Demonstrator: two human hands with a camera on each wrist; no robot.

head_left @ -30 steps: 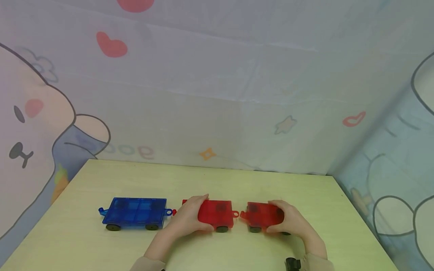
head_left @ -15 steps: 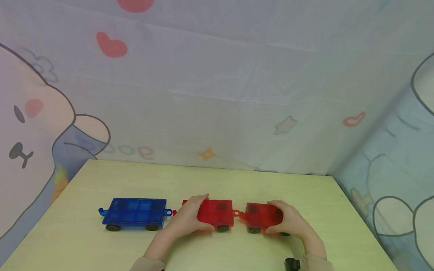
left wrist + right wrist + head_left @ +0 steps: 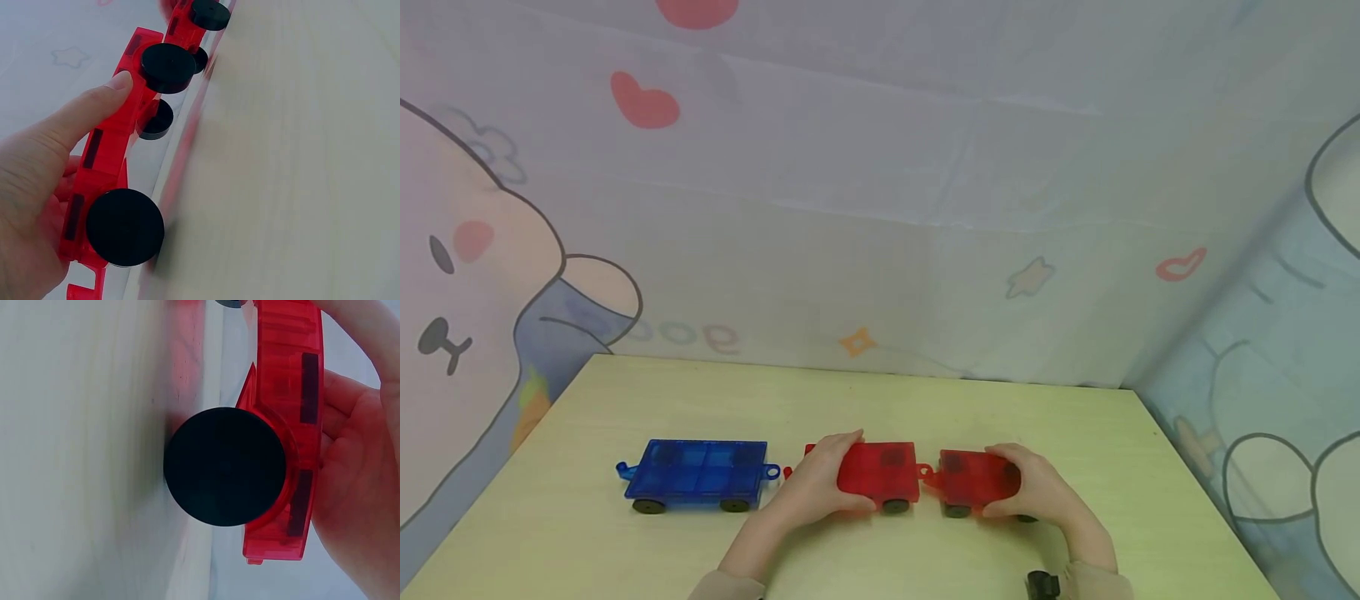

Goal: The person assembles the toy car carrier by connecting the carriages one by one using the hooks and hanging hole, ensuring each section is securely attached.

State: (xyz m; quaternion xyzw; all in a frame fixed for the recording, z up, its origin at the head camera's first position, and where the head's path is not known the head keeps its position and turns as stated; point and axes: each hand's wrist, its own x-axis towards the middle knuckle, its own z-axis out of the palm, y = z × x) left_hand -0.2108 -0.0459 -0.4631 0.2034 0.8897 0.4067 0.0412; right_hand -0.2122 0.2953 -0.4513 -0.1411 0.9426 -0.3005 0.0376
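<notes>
Across the middle of a long see-through red toy train car [image 3: 880, 468], my left hand [image 3: 817, 477] grips from above, thumb on the near side. A shorter red toy train car [image 3: 970, 479] is held at its right end by my right hand [image 3: 1041, 487]. The shorter car's hook overlaps the ring on the longer car's right end; whether it sits inside the ring I cannot tell. Both cars have black wheels; in the left wrist view the thumb presses the long car's side above a wheel [image 3: 125, 227]. In the right wrist view one wheel [image 3: 225, 466] is near the tabletop.
A blue toy train car [image 3: 703, 472] stands left of the red ones, its ring close to the long car's red hook. All are on a pale wooden table [image 3: 880, 550]. A printed cloth [image 3: 925, 208] hangs behind it, and another stands at the right.
My right hand has shifted the shorter red car slightly left, closing the gap between its hook and the longer car's ring. The left hand and blue car stay nearly in place.
</notes>
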